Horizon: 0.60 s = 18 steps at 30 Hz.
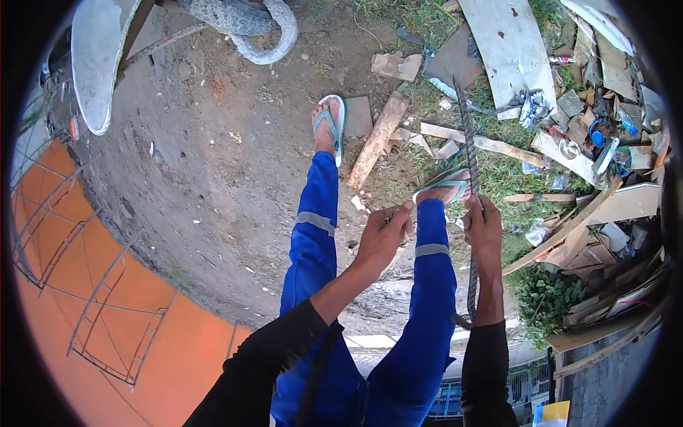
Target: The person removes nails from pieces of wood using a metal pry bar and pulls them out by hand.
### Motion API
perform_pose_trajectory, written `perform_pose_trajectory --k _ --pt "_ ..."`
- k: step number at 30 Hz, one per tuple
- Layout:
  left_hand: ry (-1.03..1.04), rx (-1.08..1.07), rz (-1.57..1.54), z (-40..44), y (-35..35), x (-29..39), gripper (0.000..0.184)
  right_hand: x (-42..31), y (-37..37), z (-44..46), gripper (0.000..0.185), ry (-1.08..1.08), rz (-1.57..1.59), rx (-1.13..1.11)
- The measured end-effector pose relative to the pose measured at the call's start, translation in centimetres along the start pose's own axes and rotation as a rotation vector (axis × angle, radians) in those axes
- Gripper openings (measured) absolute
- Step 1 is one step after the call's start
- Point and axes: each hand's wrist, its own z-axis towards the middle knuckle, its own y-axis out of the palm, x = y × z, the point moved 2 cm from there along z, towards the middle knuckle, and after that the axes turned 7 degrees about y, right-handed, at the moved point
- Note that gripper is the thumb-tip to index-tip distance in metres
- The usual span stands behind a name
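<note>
Ribbed rod [468, 135] in right hand [484, 231], fingers curled round and pinching it; rod passes over grassy right side of ground [213, 185], just beside or above right foot [445, 191]. Left hand [380, 240]: thumb and fingertips pressed together; cannot tell if anything thin between.

Risks, as judged: one-handed hold slips, rod drops onto exposed toes; long far end swings, strikes pale board [509, 57] or debris heap [626, 203] along ground's right edge; loose plank [380, 139] near left foot [326, 135] trips step.
</note>
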Motion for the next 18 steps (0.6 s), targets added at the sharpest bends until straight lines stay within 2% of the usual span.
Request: perform_pose_trajectory --k 2,4,6,8,9,10,11,13,14,16,17,18 --pt "0.080 -0.073 0.032 -5.6 1.9 2.4 0.045 0.9 -1.5 1.9 0.036 -0.194 -0.237 0.065" --pt "0.178 -0.101 0.038 -9.2 3.7 3.5 0.042 0.2 -1.2 0.9 0.037 -0.183 -0.190 0.036" --pt "0.266 -0.139 0.052 -9.9 4.9 3.6 0.039 1.5 -0.3 1.8 0.035 -0.277 -0.079 0.086" --pt "0.498 -0.052 0.060 -8.7 5.6 3.0 0.034 1.5 2.0 1.6 0.050 -0.177 0.053 0.023" --pt "0.527 0.023 -0.003 -7.0 5.5 1.7 0.031 2.0 3.6 2.0 0.053 -0.200 0.114 0.028" --pt "0.431 0.107 -0.080 -5.6 5.1 0.8 0.030 3.1 5.4 3.0 0.057 -0.223 0.175 0.038" --pt "0.448 0.161 -0.130 -3.8 4.6 0.2 0.030 4.3 7.2 4.6 0.057 -0.219 0.175 0.050" --pt "0.417 0.222 -0.187 -1.5 3.1 -2.7 0.029 7.1 10.3 6.1 0.062 -0.165 0.019 0.197" --pt "0.453 0.289 -0.170 -0.4 2.0 -4.1 0.030 8.1 11.6 5.8 0.062 -0.153 0.003 0.195" --pt "0.521 0.349 -0.153 2.4 0.3 -4.3 0.030 7.5 14.0 6.1 0.064 -0.274 0.088 0.398" --pt "0.500 0.378 -0.174 2.4 -0.4 -4.8 0.031 7.8 13.8 5.6 0.062 -0.253 -0.005 0.301" --pt "0.477 0.407 -0.193 2.3 -0.9 -5.2 0.032 8.6 14.3 5.7 0.062 -0.234 -0.016 0.299"
